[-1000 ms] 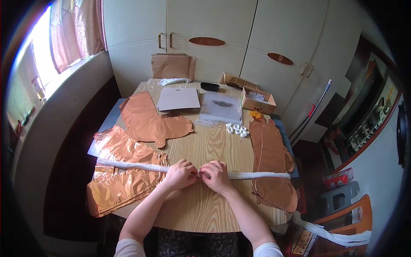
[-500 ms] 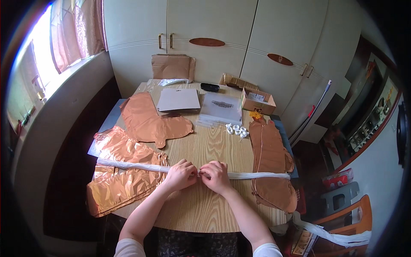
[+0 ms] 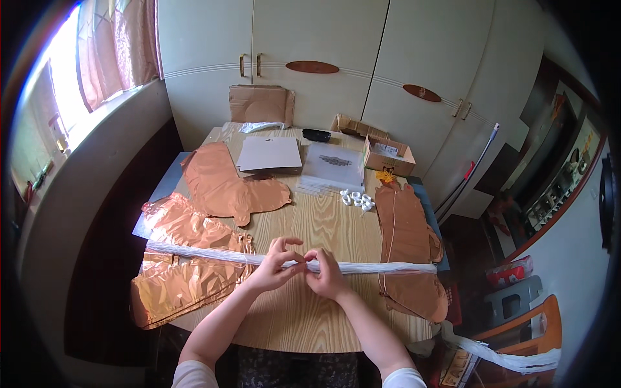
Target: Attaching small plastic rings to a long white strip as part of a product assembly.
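A long bundle of thin white string (image 3: 381,268) lies straight across the round wood-grain table (image 3: 310,323), from the foil at left to the foil at right. My left hand (image 3: 279,266) is at its middle, thumb and a finger pinched while another finger sticks out above. Beside it, nearly touching, my right hand (image 3: 325,274) is closed with its fingertips pressed together over the bundle. Whatever the fingertips pinch is too small to make out. Shiny copper-coloured foil balloons (image 3: 187,288), lying flat, are under the bundle's left end; more flat copper foil (image 3: 407,226) lies beneath its right end.
Farther back are another flat foil piece (image 3: 226,184), white cards (image 3: 270,154), clear plastic bags (image 3: 333,169), small white rolls (image 3: 358,199), a black tray (image 3: 316,134) and an open cardboard box (image 3: 390,155). More white string (image 3: 517,361) hangs over a wooden chair (image 3: 550,323) at right.
My left hand's fingers have lifted and spread from their curled pose. My right hand has tilted so its fingertips point up, and more of the bundle shows between the hands.
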`<state>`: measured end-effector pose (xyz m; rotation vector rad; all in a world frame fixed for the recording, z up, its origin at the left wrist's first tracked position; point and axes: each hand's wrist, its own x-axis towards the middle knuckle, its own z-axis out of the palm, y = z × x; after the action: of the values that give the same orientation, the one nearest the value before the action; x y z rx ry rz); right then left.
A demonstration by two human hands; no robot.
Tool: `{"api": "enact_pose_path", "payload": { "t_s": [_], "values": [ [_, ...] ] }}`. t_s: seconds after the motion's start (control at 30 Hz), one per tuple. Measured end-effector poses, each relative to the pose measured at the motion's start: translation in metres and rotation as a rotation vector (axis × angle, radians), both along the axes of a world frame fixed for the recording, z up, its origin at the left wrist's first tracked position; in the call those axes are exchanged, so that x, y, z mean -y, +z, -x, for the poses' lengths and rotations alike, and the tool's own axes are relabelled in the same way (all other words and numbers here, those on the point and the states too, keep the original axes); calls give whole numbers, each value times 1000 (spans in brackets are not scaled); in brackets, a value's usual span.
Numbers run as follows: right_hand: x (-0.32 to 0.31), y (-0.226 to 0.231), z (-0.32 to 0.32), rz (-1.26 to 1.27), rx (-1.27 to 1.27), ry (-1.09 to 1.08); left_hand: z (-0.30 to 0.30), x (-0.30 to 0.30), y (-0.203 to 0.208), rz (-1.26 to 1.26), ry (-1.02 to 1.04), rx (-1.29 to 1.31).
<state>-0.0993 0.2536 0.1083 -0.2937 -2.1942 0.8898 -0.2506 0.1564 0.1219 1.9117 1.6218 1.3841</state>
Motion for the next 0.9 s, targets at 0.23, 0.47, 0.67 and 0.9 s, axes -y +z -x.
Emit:
{"api": "enact_pose_path", "payload": {
  "t_s": [0.23, 0.47, 0.67, 0.9],
  "values": [
    [9, 4, -2, 774, -119, 577, -5, 2, -2, 12, -186, 489],
    [-13, -6, -8, 1053, -88, 648, 17, 6, -4, -54, -424, 1522],
    [1, 18, -9, 754, 185, 414, 4, 4, 17, -163, 275, 388],
    [-12, 1, -6, 634, -58, 160, 15, 8, -11, 100, -195, 809]
  ]
}}
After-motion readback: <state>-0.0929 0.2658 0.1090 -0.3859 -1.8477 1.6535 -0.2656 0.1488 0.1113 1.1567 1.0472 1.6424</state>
